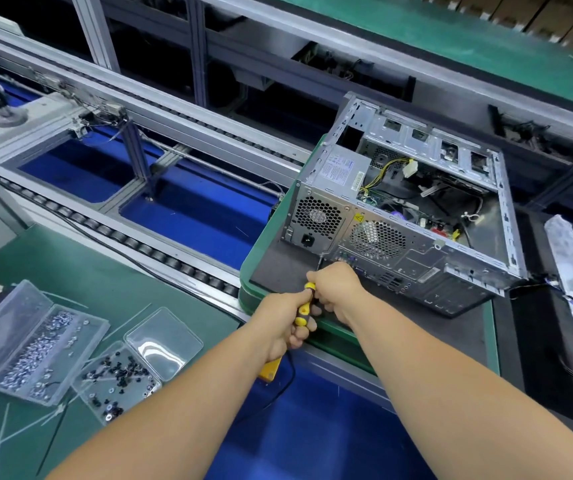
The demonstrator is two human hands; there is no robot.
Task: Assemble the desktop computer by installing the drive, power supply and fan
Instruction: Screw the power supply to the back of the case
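My left hand (283, 320) gripped the screwdriver (305, 304); my right hand (335, 285) pinched its shaft at the computer case (399, 216) rear, on the pallet (347, 327); 1 stiff, heavy chassis, likely sharp-edged; best held by corners.
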